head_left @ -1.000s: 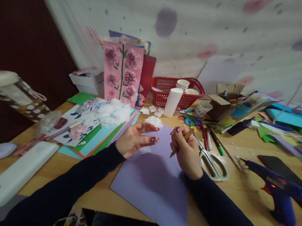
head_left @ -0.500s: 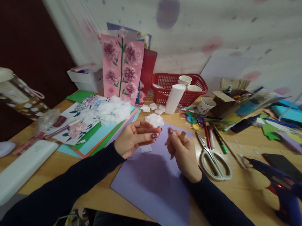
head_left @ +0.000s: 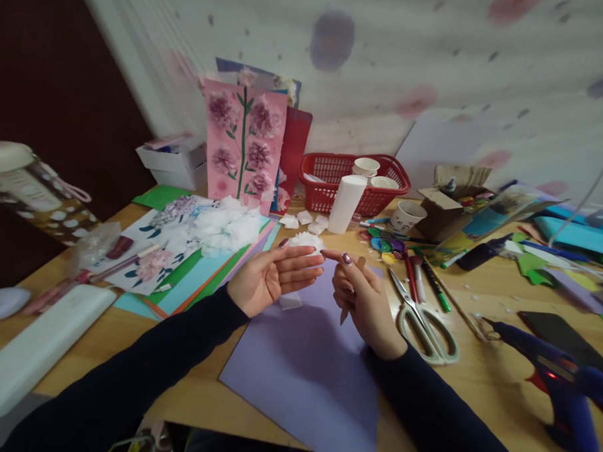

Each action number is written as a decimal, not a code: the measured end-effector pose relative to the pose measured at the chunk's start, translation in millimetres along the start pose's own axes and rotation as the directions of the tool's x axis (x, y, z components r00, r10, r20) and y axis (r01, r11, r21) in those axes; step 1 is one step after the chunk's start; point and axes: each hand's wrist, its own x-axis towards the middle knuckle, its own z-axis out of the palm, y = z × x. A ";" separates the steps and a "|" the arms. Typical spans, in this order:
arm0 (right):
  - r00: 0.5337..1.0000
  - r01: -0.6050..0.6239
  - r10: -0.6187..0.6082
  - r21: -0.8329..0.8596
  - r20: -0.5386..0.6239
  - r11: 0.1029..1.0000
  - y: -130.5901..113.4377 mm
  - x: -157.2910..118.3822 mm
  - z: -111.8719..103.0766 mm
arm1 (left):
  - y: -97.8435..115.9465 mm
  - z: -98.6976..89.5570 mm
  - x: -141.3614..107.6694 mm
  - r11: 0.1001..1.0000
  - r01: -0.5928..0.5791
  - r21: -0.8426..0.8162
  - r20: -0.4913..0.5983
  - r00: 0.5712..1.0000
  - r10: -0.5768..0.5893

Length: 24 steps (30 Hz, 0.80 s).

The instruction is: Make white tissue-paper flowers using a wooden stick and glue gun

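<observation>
My left hand (head_left: 279, 276) is open, palm up, its fingers stretched out over the purple sheet (head_left: 305, 373). The index finger of my right hand (head_left: 361, 295) points at the left fingertips, at or very near them. The other right fingers are curled round a thin brown wooden stick (head_left: 361, 263), whose ends stick out above and below the fist. Behind the hands lies a ruffled white paper flower (head_left: 305, 240), partly hidden by the fingers. A small white paper square (head_left: 291, 301) rests on the purple sheet under my left hand.
Scissors (head_left: 424, 321), markers and a brush lie right of the sheet; a blue glue gun (head_left: 559, 384) is further right. Behind stand a white roll (head_left: 347, 205), a red basket (head_left: 329, 164) and a paper cup (head_left: 406, 217). Fluffy white pieces (head_left: 226, 229) lie on coloured papers at left.
My left hand has turned palm up and its fingers have spread from a pinch. My right index finger has stretched out toward them; the stick stays in my right hand.
</observation>
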 end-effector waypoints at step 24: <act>0.840 0.361 -0.440 -0.279 -0.317 0.890 -9.7 8.1 -16.6 | -0.1 -3.5 4.1 0.942 -0.082 0.327 0.052 0.996 0.069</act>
